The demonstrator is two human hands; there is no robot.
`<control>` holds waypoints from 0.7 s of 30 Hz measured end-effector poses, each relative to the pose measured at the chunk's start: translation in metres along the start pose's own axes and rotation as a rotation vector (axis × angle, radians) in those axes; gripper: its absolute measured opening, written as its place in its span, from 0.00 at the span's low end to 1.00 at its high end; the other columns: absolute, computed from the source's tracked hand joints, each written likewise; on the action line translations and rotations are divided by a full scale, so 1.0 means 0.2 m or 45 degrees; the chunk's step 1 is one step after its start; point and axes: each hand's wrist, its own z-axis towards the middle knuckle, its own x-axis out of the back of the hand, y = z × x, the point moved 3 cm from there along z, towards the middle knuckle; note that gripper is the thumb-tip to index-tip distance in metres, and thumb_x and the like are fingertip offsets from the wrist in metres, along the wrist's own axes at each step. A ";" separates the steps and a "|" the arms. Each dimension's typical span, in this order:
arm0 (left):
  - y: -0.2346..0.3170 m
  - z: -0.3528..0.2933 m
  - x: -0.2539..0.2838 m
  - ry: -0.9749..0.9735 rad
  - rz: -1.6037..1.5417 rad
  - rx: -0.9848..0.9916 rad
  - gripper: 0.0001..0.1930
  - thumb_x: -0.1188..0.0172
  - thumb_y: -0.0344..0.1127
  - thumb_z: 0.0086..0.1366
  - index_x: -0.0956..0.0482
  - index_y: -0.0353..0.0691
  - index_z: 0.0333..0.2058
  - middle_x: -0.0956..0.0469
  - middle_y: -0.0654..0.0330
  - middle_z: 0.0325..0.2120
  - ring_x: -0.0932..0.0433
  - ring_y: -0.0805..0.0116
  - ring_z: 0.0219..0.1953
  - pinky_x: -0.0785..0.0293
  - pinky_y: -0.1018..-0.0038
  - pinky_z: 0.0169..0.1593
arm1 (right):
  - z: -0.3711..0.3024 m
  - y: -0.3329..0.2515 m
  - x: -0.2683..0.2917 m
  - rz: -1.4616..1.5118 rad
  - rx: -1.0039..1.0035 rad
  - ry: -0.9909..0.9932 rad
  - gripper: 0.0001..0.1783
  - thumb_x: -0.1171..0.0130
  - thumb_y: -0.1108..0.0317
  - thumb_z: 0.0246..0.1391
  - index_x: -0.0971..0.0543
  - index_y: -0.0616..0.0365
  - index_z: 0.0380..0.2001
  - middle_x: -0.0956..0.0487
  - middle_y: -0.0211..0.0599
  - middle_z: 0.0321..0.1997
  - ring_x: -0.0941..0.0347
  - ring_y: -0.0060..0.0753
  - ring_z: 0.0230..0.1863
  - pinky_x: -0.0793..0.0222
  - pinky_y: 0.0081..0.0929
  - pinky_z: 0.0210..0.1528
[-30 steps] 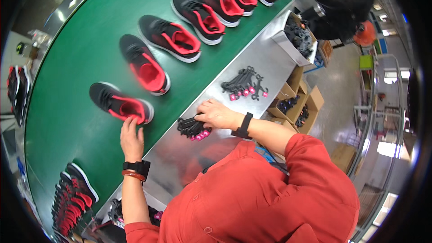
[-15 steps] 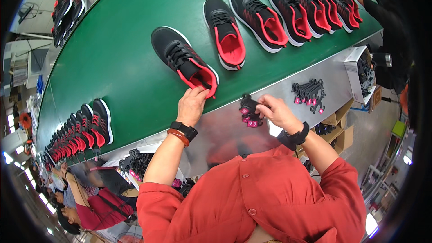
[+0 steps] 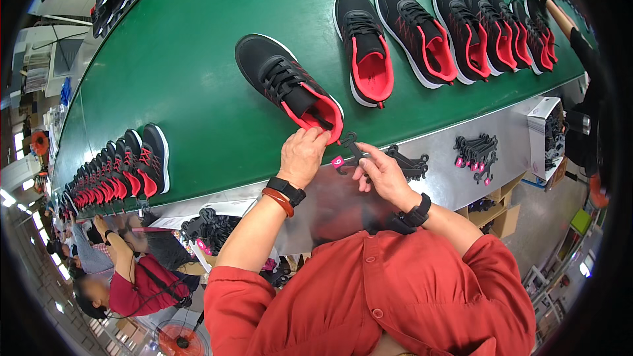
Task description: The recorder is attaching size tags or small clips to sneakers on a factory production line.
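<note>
A black sneaker with red lining [image 3: 280,76] lies on the green belt, toe pointing away to the upper left. My left hand [image 3: 303,158] is closed on its heel collar, fingertips over the edge. Between the fingers of my right hand [image 3: 386,177] is a small black plastic shoe hanger [image 3: 353,149] with a pink tag, held just beside the sneaker's heel and apart from it. A loose heap of similar hangers [image 3: 410,165] rests on the metal ledge behind my right fingers, partly hidden by them.
More sneakers [image 3: 366,49] stand in a row to the right along the belt [image 3: 191,92]; several others [image 3: 155,158] line up at far left. On the ledge lies another hanger heap [image 3: 476,151], near a box of hangers [image 3: 542,133]. A co-worker's arm [image 3: 550,3] reaches in at upper right.
My right hand has lifted a hanger off the heap and moved left toward the heel. My left hand keeps its hold on the sneaker. The view has shifted, moving the belt's shoes rightward.
</note>
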 end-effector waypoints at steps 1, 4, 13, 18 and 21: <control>0.00 0.00 0.00 -0.010 -0.004 0.008 0.11 0.39 0.31 0.54 0.19 0.44 0.38 0.22 0.64 0.35 0.23 0.61 0.36 0.25 0.65 0.40 | 0.00 0.00 0.00 0.031 -0.010 -0.007 0.24 0.56 0.68 0.67 0.38 0.59 0.65 0.22 0.35 0.27 0.27 0.20 0.21 0.29 0.18 0.24; -0.02 0.00 0.00 -0.055 0.002 0.006 0.11 0.39 0.31 0.55 0.19 0.44 0.38 0.22 0.63 0.35 0.23 0.61 0.36 0.26 0.65 0.41 | 0.02 -0.06 -0.01 -0.096 -0.212 -0.214 0.25 0.56 0.67 0.67 0.38 0.57 0.66 0.23 0.33 0.23 0.29 0.19 0.18 0.32 0.18 0.22; -0.05 0.02 0.02 -0.095 -0.066 0.213 0.20 0.38 0.28 0.54 0.23 0.45 0.47 0.23 0.60 0.43 0.23 0.57 0.38 0.26 0.63 0.42 | 0.11 -0.25 0.03 -0.717 0.042 -0.402 0.23 0.52 0.62 0.65 0.30 0.53 0.62 0.27 0.30 0.13 0.31 0.22 0.18 0.33 0.25 0.29; 0.04 0.02 0.05 -0.311 -0.058 -0.066 0.29 0.37 0.30 0.52 0.28 0.50 0.55 0.31 0.46 0.55 0.22 0.55 0.34 0.23 0.62 0.38 | 0.09 -0.25 0.01 -0.374 -0.169 -0.398 0.20 0.53 0.61 0.67 0.27 0.56 0.57 0.24 0.28 0.18 0.32 0.18 0.15 0.36 0.23 0.21; 0.05 0.02 0.04 -0.376 -0.108 0.003 0.27 0.37 0.32 0.52 0.26 0.54 0.54 0.29 0.45 0.52 0.20 0.52 0.33 0.22 0.62 0.36 | 0.08 -0.37 0.09 -0.756 0.519 -0.170 0.13 0.48 0.64 0.62 0.24 0.59 0.46 0.21 0.42 0.31 0.23 0.41 0.30 0.26 0.30 0.34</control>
